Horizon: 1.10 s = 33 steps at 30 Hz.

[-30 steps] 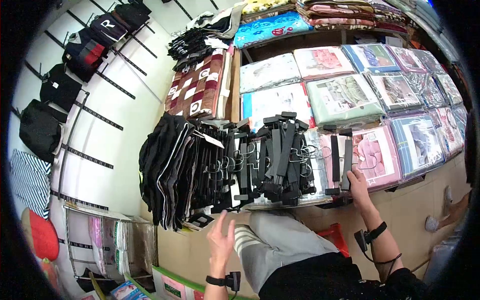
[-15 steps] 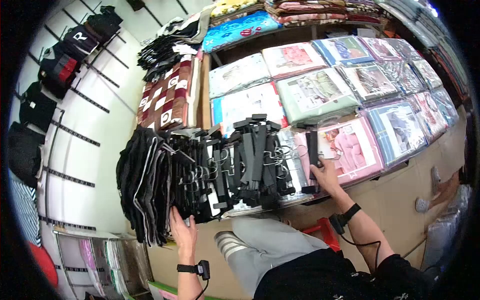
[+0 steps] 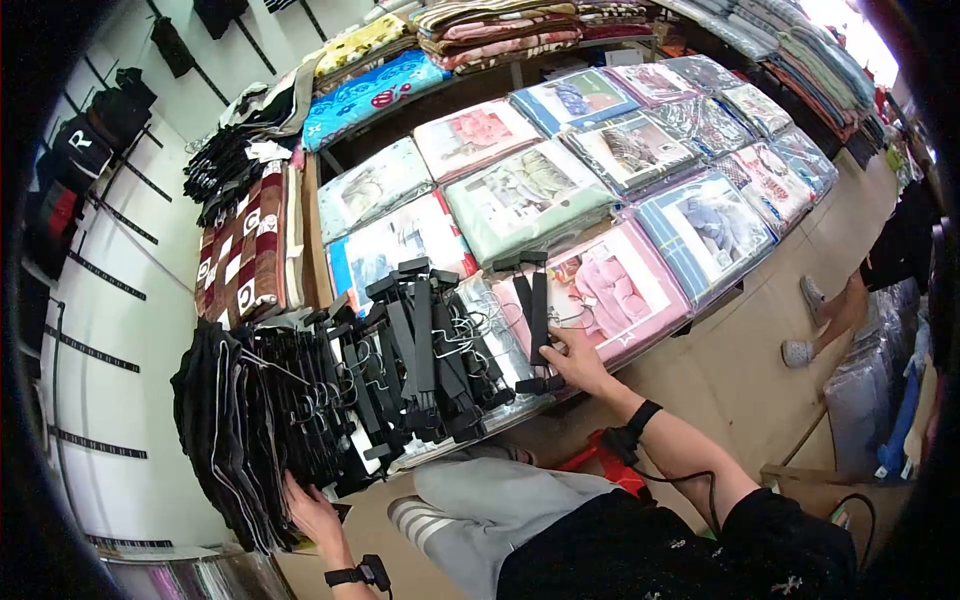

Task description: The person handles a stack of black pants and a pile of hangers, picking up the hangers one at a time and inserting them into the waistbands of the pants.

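Observation:
My right hand (image 3: 580, 358) is at the lower end of a black clip hanger (image 3: 539, 318), its thumb and fingers closed on it, over the pink packaged bedding (image 3: 605, 285). To its left lies a heap of black hangers (image 3: 425, 345) with metal hooks. My left hand (image 3: 312, 512) rests against the lower edge of a stack of dark folded garments (image 3: 225, 430), fingers partly spread, with nothing visible in it. More hangers with hooks (image 3: 320, 400) stand between the garments and the heap.
Packaged bedding sets (image 3: 530, 190) lie in rows across the display. Brown checked blankets (image 3: 245, 250) and a blue blanket (image 3: 375, 95) are behind at left. A red stool (image 3: 600, 460) stands below the edge. A person's legs (image 3: 835, 320) show at right.
The view has turned to the right, so the display appears shifted left. Both hands keep about the same places at the hanger and the garments. More of the person at right shows.

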Tool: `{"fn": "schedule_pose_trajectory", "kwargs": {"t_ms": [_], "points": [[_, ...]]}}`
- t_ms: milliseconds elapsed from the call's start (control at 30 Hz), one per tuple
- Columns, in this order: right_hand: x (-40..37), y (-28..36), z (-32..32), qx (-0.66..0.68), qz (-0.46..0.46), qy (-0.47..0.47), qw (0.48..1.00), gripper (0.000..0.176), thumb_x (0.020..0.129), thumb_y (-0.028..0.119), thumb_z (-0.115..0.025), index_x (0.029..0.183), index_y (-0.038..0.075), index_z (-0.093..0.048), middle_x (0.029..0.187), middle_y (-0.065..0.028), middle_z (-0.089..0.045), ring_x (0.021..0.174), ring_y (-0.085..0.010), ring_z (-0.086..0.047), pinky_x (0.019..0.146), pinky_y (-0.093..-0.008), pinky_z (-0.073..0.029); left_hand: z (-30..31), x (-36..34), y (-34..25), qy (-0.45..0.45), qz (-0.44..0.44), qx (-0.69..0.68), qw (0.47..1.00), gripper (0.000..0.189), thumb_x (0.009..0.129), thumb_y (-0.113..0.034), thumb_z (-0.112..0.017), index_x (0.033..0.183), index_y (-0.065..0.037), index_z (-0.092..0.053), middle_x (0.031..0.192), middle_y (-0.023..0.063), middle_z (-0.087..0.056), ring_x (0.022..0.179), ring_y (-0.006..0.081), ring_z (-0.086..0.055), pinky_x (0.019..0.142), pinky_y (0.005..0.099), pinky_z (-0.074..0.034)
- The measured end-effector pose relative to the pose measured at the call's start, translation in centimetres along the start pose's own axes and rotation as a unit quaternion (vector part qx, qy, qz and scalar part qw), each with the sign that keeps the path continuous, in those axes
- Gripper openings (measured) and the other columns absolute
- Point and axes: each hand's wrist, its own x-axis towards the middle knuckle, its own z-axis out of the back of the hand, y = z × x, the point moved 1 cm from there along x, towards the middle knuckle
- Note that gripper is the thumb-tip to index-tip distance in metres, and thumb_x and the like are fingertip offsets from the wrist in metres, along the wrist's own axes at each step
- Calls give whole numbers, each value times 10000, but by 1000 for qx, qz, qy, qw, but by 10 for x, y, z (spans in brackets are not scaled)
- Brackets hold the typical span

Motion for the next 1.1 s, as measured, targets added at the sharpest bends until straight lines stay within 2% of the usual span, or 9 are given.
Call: {"fn": "schedule_pose_trajectory", "kwargs": {"t_ms": [33,133,167,267,467,700,800,900,1100], "points": [[-1,-1,5,31,-59,47,997,544,968,282,-756,1403,-33,-665,1004,-198,-760,883,-283,-730,837,-399,-574,-1,0,-1,1,2,6,1000,597,964,-4,-677,1534,15,-500,1443,311,-599,1297,509,-593,1078,538,-501],[-6,-14,9,147,-86,73,983,505,1000,279,-724,1386,-42,-674,942,-150,-766,821,-230,-722,788,-381,-574,-6,1,4,14,-17,18,1000,597,971,-16,-680,1538,2,-495,1453,304,-591,1289,501,-597,1061,534,-509],[-8,-15,12,138,-137,87,977,483,1018,310,-716,1344,-46,-704,1000,-160,-787,890,-216,-737,826,-378,-579,-3,4,7,20,-30,24,999,588,974,-19,-678,1533,2,-500,1446,303,-596,1281,499,-602,1057,531,-511],[-9,-14,10,126,-92,31,987,473,1015,331,-723,1304,-44,-733,1088,-189,-802,968,-215,-753,876,-366,-583,6,10,12,27,-45,15,999,561,955,-59,-734,1478,9,-542,1402,295,-625,1241,486,-625,1030,528,-526],[-9,-22,6,175,-121,44,976,486,1014,354,-737,1306,-34,-740,1177,-181,-805,1037,-221,-761,922,-356,-584,11,21,17,64,18,21,998,521,925,-118,-802,1388,27,-610,1349,280,-667,1185,479,-651,1006,525,-542],[-11,-22,9,166,-162,58,971,458,1018,372,-738,1242,-26,-766,1050,-153,-814,906,-214,-756,831,-362,-591,-6,11,13,0,-9,67,998,556,923,-120,-790,1432,12,-610,1371,265,-674,1240,441,-619,1083,519,-489],[-10,-28,2,154,-140,30,978,451,1019,373,-737,1246,-15,-768,1032,-149,-813,900,-202,-753,816,-357,-589,-10,12,13,-11,-16,75,997,547,936,-116,-784,1439,9,-609,1362,261,-684,1213,453,-644,1038,522,-516],[-11,-30,0,157,-144,27,977,473,1019,394,-731,1262,-10,-762,1052,-148,-815,905,-208,-757,824,-359,-592,5,14,-12,11,69,47,996,515,953,-110,-775,1429,12,-619,1322,267,-704,1168,467,-675,977,521,-543],[-13,-27,2,144,-155,24,977,499,1019,425,-720,1278,0,-758,1085,-150,-814,950,-227,-768,848,-370,-598,-2,11,3,-21,33,47,998,451,968,-98,-762,1385,26,-642,1272,284,-716,1135,471,-690,949,523,-551]]}}
